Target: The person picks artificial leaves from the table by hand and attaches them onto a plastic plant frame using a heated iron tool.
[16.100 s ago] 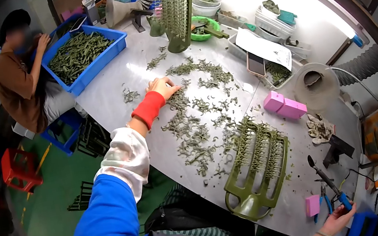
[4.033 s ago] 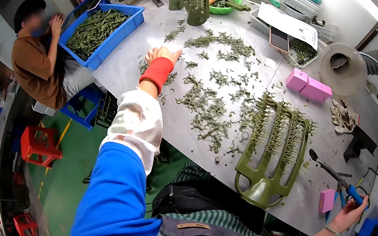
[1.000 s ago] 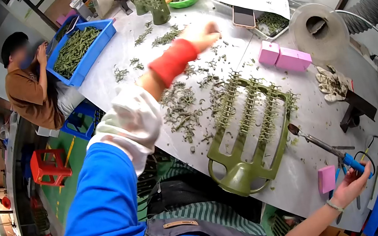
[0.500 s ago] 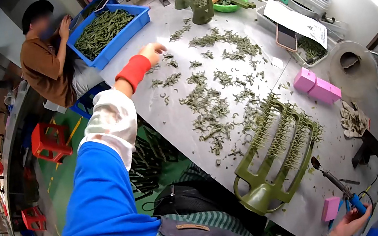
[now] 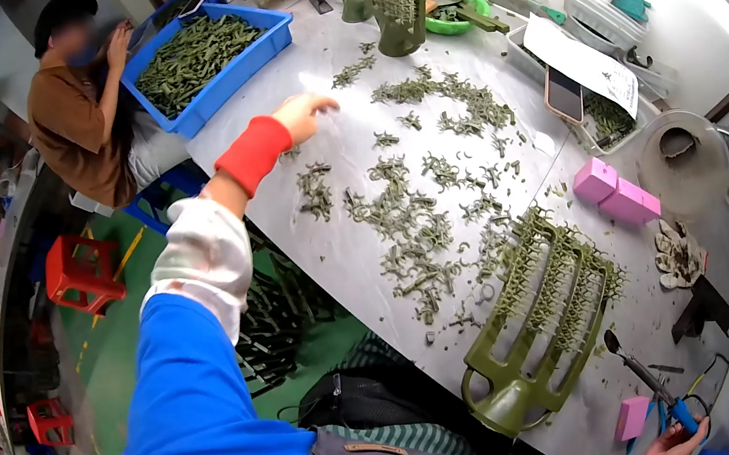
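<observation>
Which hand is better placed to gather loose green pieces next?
Likely the left hand: it reaches over the table near loose green pieces, while the right hand, farther away, holds a blue-handled tool.

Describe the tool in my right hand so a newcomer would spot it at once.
On the grey table, find the green pronged frame at the near edge. To its lower right, the right hand holds the tool by its blue handle. A long shaft with dark, rounded tip distinguishes it from the pink block nearby.
</observation>
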{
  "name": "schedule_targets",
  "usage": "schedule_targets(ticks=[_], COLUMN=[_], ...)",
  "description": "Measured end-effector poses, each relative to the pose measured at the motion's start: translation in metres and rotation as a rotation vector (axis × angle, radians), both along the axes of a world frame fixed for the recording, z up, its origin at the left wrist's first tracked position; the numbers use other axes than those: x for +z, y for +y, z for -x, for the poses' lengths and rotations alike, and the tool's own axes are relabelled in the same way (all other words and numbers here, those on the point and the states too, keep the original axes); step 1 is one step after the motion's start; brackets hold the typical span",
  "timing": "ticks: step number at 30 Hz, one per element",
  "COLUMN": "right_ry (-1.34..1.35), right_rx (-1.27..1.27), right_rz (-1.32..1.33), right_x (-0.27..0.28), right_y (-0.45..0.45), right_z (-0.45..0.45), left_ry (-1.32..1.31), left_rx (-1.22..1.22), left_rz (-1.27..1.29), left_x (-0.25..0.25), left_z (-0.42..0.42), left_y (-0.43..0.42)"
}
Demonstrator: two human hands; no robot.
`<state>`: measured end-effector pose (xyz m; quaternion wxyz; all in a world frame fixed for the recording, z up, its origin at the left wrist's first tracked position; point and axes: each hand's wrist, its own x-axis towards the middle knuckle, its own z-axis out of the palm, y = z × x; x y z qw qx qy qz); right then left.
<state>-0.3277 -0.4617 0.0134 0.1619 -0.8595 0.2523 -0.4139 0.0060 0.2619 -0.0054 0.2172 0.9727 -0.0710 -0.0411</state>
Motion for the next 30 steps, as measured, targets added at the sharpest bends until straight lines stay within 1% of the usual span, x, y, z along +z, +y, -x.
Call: schedule_targets(ticks=[1, 2, 3, 5, 6, 7, 9, 10, 11, 12, 14, 15, 17, 18, 19, 21, 22, 23, 25, 26, 28, 29, 30], right_ry=[-0.088, -0.178, -0.182, -0.128, -0.131, -0.122, -0.112, -0.095, -0.078, -0.077, -0.148, -0.147, -0.137, -0.136, -0.134, -0.132, -0.151, -0.172, -0.177, -0.179, -0.138, -0.095, -0.085], right_rx=[0.067, 0.133, 0.127, 0.034, 0.025, 0.031, 0.031, 0.033, 0.038, 0.04, 0.042, 0.044, 0.039, 0.041, 0.017, -0.007, 0.074, 0.154, 0.144, 0.143, 0.1, 0.069, 0.073], right_rz=[-0.156, -0.311, -0.304, -0.184, -0.177, -0.157, -0.132, -0.128, -0.126, -0.126, -0.211, -0.212, -0.192, -0.192, -0.182, -0.166, -0.175, -0.182, -0.225, -0.271, -0.223, -0.185, -0.187], right_x=[0.006, 0.011, 0.015, 0.021, 0.022, 0.023, 0.029, 0.033, 0.035, 0.034, 0.03, 0.028, 0.027, 0.028, 0.028, 0.034, 0.039, 0.042, 0.042, 0.042, 0.04, 0.039, 0.038], right_y=[0.009, 0.015, 0.017, 0.017, 0.017, 0.017, 0.021, 0.028, 0.032, 0.032, 0.026, 0.023, 0.02, 0.022, 0.024, 0.032, 0.04, 0.045, 0.044, 0.042, 0.032, 0.028, 0.025], right_z=[-0.001, -0.002, -0.002, 0.001, 0.003, 0.005, 0.005, 0.003, 0.0, -0.002, -0.002, -0.001, -0.001, -0.003, -0.005, -0.01, -0.014, -0.015, -0.012, -0.01, -0.003, 0.001, 0.005], left_ry=[-0.108, -0.099, -0.101, -0.144, -0.095, -0.095, -0.1, -0.142, -0.142, -0.132, -0.12, -0.119, 0.131, 0.09, 0.091, -0.003, -0.036, -0.037, -0.218, -0.218, -0.451, -0.443, -0.37], left_rx=[0.08, 0.108, 0.1, 0.24, 0.315, 0.306, 0.198, 0.124, 0.124, 0.04, -0.096, -0.094, -0.293, -0.29, -0.288, -0.04, 0.017, 0.009, 0.224, 0.215, 0.105, 0.105, 0.064], left_rz=[0.01, -0.022, -0.015, -0.014, -0.037, -0.03, -0.015, -0.04, -0.038, -0.037, -0.007, -0.009, 0.021, 0.139, 0.14, 0.232, 0.118, 0.122, 0.022, 0.029, -0.132, -0.131, -0.098], left_x=[-0.007, -0.014, -0.023, -0.04, -0.041, -0.044, -0.049, -0.052, -0.054, -0.054, -0.043, -0.028, -0.001, 0.002, 0.001, -0.007, -0.024, -0.031, -0.041, -0.051, -0.069, -0.071, -0.071], left_z=[-0.018, -0.036, -0.056, -0.092, -0.102, -0.11, -0.123, -0.127, -0.128, -0.125, -0.102, -0.085, -0.057, -0.052, -0.056, -0.077, -0.101, -0.115, -0.142, -0.155, -0.177, -0.182, -0.184], left_y=[-0.001, -0.002, -0.004, -0.013, -0.021, -0.022, -0.021, -0.017, -0.012, -0.009, -0.012, -0.015, -0.016, -0.015, -0.014, -0.011, -0.004, -0.004, -0.013, -0.012, -0.007, -0.005, 0.0])
